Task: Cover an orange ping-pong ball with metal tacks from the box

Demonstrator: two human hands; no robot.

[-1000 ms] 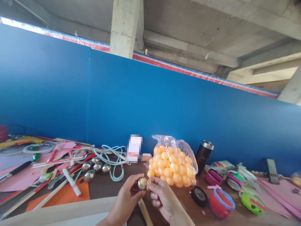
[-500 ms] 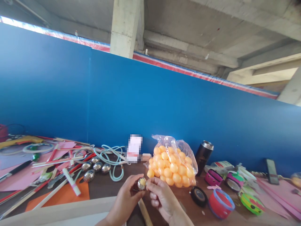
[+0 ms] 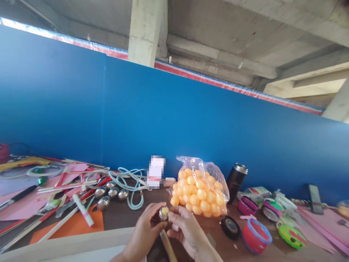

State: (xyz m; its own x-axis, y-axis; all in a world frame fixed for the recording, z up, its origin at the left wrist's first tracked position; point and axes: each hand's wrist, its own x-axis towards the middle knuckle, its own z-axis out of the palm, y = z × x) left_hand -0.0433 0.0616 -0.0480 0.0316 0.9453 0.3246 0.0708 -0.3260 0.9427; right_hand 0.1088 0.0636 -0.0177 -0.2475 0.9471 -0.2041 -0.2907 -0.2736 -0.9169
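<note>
A small shiny silver ball (image 3: pixel 163 214) with a pale yellowish patch on its surface is pinched between the thumb and fingers of my left hand (image 3: pixel 144 229). My right hand (image 3: pixel 187 229) is closed beside it, its thumb and fingertips at the ball's right side. Whether those fingertips hold something small, I cannot make out. Below the ball, a wooden stick (image 3: pixel 168 247) lies on the brown table, partly covered by my hands. Just behind them rests a clear plastic bag of orange balls (image 3: pixel 200 194).
Several silver balls (image 3: pixel 113 193) sit at the left near a light blue cord (image 3: pixel 132 187), orange paper (image 3: pixel 92 218) and a glue stick (image 3: pixel 83 211). A black flask (image 3: pixel 237 182), a roll of black tape (image 3: pixel 230 227) and a red round container (image 3: pixel 256 236) stand right. A blue partition (image 3: pixel 177 120) rises behind.
My right hand's fingers have shifted slightly around the ball's right side, and the ball has turned or moved a little. Everything else stays where it was.
</note>
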